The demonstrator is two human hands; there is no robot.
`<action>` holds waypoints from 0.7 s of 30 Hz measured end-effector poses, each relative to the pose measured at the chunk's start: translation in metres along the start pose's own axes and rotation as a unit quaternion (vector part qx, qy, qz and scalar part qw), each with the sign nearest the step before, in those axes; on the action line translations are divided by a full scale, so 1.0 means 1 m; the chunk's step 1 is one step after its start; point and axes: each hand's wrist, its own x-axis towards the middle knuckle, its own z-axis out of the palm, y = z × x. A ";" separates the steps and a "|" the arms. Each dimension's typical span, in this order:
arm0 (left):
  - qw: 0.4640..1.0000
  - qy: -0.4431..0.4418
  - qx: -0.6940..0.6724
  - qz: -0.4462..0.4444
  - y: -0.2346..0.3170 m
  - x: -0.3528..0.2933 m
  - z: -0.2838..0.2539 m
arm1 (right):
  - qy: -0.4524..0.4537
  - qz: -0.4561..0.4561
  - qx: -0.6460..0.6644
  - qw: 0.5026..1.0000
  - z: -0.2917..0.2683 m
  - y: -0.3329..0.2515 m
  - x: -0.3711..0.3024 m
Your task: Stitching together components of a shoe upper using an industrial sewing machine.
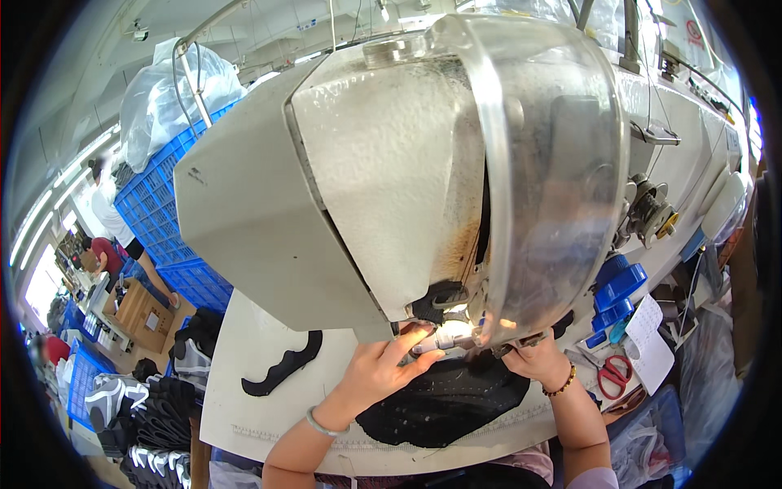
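Note:
A large beige sewing machine (383,155) with a curved clear plastic guard (562,187) fills the middle. My left hand (381,368) reaches under its head, with index finger and thumb on either side of a short, shiny cylindrical part (448,336) in a bright light. My right hand (538,360) is curled by the lower right of the guard; its fingertips are partly hidden, and what they hold cannot be made out. Between my forearms a black fabric piece (444,403) lies on the white table (244,342). A curved black strip (283,365) lies to its left.
Red-handled scissors (614,376), a paper sheet (649,342) and blue plastic bins (615,293) are on the right. Thread bobbins (652,210) sit on the machine's side. Blue crates (167,196) and piled black-and-grey shoe parts (155,411) stand left; people are beyond.

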 end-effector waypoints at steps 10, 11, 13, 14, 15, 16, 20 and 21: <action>0.995 -0.060 -0.024 -0.079 0.000 -0.003 -0.004 | -0.051 0.011 -0.035 0.998 -0.005 -0.016 0.008; 0.998 -0.035 -0.018 -0.041 -0.004 -0.001 -0.002 | -0.031 -0.006 -0.052 0.998 -0.002 -0.015 0.005; 1.000 -0.008 -0.014 -0.003 -0.005 0.000 0.000 | -0.013 -0.024 -0.072 0.997 -0.002 -0.016 0.005; 1.000 -0.004 -0.019 -0.010 -0.003 0.000 0.000 | -0.015 -0.012 -0.068 0.997 -0.005 -0.019 0.007; 1.000 0.000 -0.023 -0.018 -0.002 -0.001 0.000 | -0.016 -0.001 -0.064 0.998 -0.006 -0.021 0.009; 1.000 0.001 -0.021 -0.020 -0.003 -0.001 0.001 | -0.018 -0.002 -0.063 0.998 -0.006 -0.020 0.008; 0.998 -0.016 -0.049 -0.023 -0.007 -0.003 0.003 | -0.021 0.003 -0.059 0.998 -0.003 -0.017 0.004; 0.998 -0.025 -0.050 -0.027 -0.006 -0.004 0.002 | -0.005 -0.004 -0.057 0.998 -0.002 -0.018 0.004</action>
